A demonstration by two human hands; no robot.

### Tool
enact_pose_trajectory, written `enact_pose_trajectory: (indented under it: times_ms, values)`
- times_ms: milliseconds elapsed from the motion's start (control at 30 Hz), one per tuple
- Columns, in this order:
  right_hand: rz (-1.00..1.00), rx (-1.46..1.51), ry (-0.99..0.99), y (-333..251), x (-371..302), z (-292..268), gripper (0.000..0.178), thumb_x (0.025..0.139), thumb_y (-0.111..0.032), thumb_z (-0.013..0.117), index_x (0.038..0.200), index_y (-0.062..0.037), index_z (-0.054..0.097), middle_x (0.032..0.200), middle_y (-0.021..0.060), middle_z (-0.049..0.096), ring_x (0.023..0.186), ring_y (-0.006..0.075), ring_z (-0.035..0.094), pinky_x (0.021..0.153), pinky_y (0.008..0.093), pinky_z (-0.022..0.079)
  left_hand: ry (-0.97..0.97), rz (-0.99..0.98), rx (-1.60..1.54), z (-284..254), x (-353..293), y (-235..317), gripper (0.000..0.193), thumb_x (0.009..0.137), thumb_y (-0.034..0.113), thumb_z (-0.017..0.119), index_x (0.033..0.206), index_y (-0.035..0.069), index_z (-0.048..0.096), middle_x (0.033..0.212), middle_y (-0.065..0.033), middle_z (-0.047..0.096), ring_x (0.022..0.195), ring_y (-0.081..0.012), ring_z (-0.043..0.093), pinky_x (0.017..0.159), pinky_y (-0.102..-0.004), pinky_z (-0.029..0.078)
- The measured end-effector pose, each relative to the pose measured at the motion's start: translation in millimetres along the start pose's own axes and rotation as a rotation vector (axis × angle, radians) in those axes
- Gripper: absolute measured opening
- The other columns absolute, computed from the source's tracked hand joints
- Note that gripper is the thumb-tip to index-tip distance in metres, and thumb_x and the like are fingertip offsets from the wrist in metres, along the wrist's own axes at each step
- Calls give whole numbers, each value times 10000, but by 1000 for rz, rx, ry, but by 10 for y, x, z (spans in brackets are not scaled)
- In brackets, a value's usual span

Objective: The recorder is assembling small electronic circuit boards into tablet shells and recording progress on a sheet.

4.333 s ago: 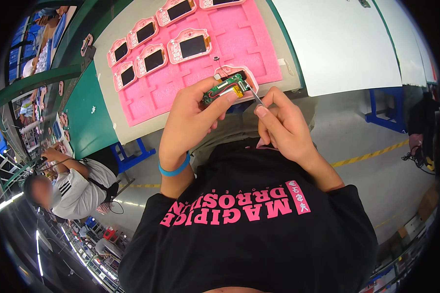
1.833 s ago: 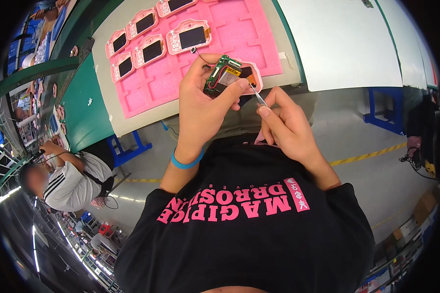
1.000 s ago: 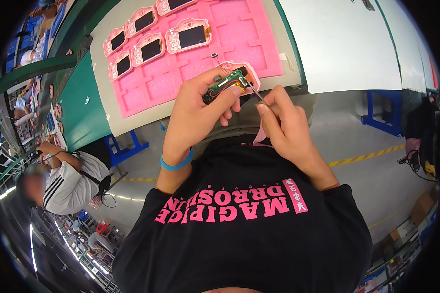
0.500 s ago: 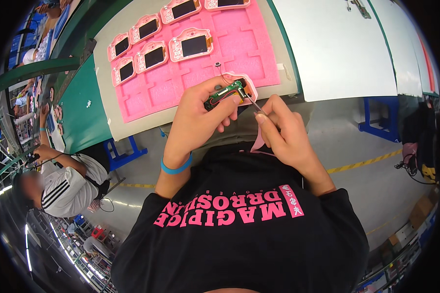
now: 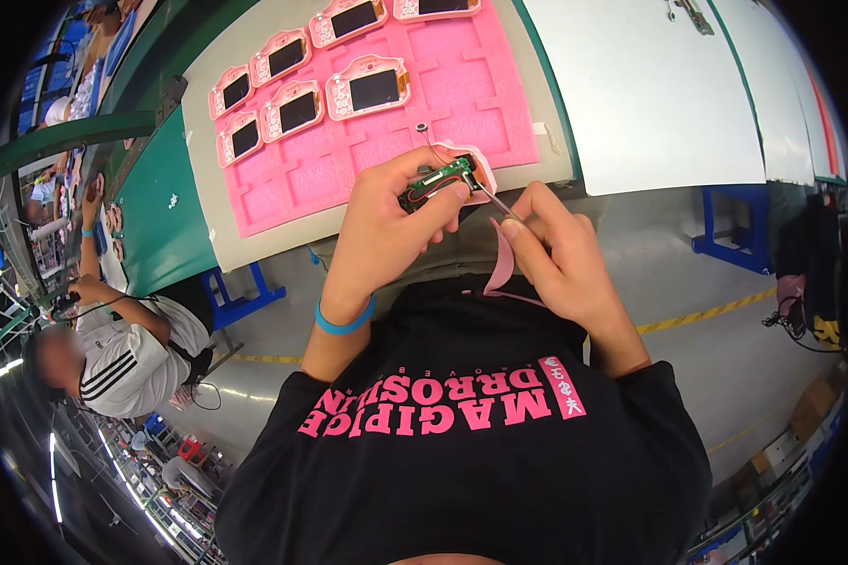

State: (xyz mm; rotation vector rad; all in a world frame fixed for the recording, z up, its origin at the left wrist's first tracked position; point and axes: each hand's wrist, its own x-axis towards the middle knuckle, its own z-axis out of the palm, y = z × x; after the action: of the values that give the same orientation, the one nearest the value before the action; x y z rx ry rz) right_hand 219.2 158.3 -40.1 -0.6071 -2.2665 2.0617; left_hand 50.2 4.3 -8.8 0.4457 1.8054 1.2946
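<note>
**Close handwork by a pink foam tray [image 5: 448, 89]**

On the green bench [image 5: 160, 221], a beige board [image 5: 259, 244] bears the tray, where seven shells [image 5: 368, 88] with dark screens lie. At its near edge, the left hand [image 5: 391, 212] and right hand [image 5: 556, 250] both pinch something. Another pink shell [image 5: 487, 169] shows just behind a green circuit board [image 5: 435, 183], which the left grips. The right grips a slim metal tool [image 5: 496, 202], tip at the circuit board's right end; contact is too small to tell.
</note>
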Motion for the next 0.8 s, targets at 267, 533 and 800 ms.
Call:
enact_pose_trajectory:
  times_ms: [267,533,800]
  values:
    - [-39,-85,-34,-60,15,-68,69,1033,-57,614,1010,-57,548,622,49,581,511,200,472,553,336,363,18,5,19,11,-5,2,121,963,114,707,1060,51,740,707,-1,677,592,-63,562,521,-194,396]
    - [6,-24,-53,-78,-2,-50,74,1037,-63,611,1005,-57,545,618,40,582,514,196,477,562,340,386,76,87,70,80,43,-68,170,969,65,728,1133,23,748,710,-24,699,552,-58,555,485,-183,394]
    - [-8,-32,66,-128,17,-189,85,1021,-38,621,1106,-30,626,713,34,630,570,159,496,582,300,393,-8,44,4,56,132,229,311,1048,158,678,1319,9,708,719,-54,713,525,-68,568,449,-179,393]
